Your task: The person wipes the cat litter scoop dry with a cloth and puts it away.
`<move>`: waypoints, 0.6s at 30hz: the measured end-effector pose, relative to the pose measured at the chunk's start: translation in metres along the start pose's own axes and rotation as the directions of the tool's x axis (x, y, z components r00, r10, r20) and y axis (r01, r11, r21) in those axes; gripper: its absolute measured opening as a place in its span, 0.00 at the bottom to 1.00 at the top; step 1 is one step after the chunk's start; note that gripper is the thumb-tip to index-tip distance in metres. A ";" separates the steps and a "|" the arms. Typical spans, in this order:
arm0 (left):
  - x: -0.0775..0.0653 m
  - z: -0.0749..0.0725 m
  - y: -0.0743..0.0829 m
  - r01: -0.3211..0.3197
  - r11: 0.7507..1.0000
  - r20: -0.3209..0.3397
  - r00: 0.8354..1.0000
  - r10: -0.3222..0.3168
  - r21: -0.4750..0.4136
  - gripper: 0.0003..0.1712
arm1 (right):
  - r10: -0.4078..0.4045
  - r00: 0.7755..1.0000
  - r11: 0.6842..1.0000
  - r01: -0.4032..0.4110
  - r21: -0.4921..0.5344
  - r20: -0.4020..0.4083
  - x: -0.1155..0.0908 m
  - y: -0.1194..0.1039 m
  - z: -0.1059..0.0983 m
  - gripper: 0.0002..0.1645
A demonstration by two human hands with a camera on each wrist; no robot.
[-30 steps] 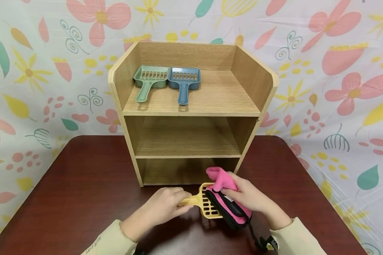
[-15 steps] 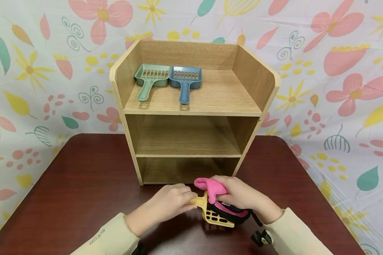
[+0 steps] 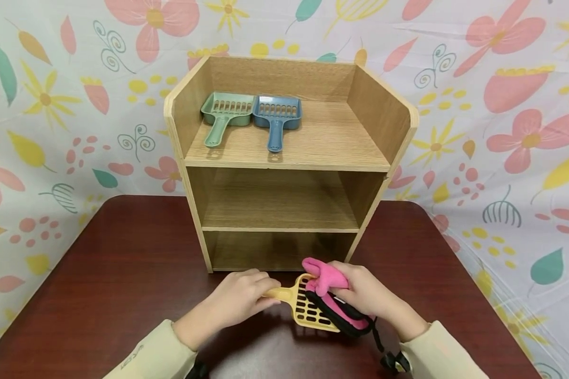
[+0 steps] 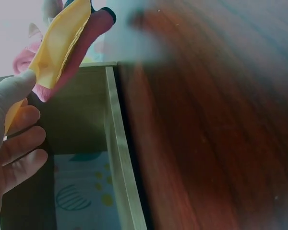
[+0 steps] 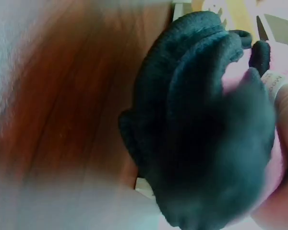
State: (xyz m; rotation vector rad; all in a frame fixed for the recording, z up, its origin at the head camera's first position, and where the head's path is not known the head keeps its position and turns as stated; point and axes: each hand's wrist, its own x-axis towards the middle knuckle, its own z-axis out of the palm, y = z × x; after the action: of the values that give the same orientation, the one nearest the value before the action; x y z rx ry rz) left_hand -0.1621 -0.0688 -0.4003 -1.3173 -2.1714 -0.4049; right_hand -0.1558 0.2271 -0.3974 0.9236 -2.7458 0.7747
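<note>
In the head view a yellow litter scoop [image 3: 308,310] is held above the table, its slotted head pointing right. My left hand [image 3: 244,297] grips it by the handle; in the left wrist view the thumb of the left hand [image 4: 19,120] lies along the yellow plastic [image 4: 57,48]. My right hand [image 3: 362,284] grips a bunched pink fleece cloth [image 3: 332,279] with black edging, which lies against the scoop's right side and hides part of the slots. The right wrist view is mostly filled by the black edging [image 5: 177,91], with a small white label [image 5: 272,82] near the fingers.
A wooden shelf unit [image 3: 284,163] stands on the dark red table [image 3: 137,295] just behind both hands. On its top level sit a green litter scoop [image 3: 218,126] and a blue litter scoop [image 3: 276,129], side by side at the left. A flowered curtain [image 3: 493,131] hangs behind.
Half a second ago the scoop was tipped more on edge with the cloth nearer its handle. Now its slotted face turns up more, the left hand is slightly further left, and the cloth sits further right.
</note>
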 end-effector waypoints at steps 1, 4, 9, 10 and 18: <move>0.000 0.000 0.000 0.001 1.000 -0.001 1.000 -0.001 -0.001 0.15 | 0.010 1.000 1.000 -0.010 0.011 0.008 -0.001 -0.001 -0.001 0.15; 0.002 0.001 0.002 -0.007 1.000 0.003 1.000 0.007 0.002 0.15 | 0.031 0.999 0.999 -0.033 0.037 0.037 -0.001 -0.005 -0.002 0.15; 0.009 0.000 0.005 -0.042 0.999 0.024 0.999 0.042 0.017 0.14 | 0.000 0.999 1.000 0.001 -0.017 0.045 0.004 -0.017 -0.003 0.17; 0.011 0.000 0.006 -0.055 0.998 0.027 0.998 0.054 0.021 0.14 | -0.014 0.999 0.999 0.016 -0.036 0.045 0.005 -0.018 -0.002 0.18; 0.017 0.001 0.008 -0.069 0.997 0.047 0.997 0.068 0.035 0.14 | -0.040 0.998 0.999 0.040 0.000 0.039 0.006 -0.017 0.002 0.20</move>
State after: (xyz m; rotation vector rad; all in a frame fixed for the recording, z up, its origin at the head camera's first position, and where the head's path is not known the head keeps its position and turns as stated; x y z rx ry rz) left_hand -0.1618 -0.0527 -0.3913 -1.3890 -2.1537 -0.3097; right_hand -0.1503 0.2115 -0.3899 1.0011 -2.7514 0.7572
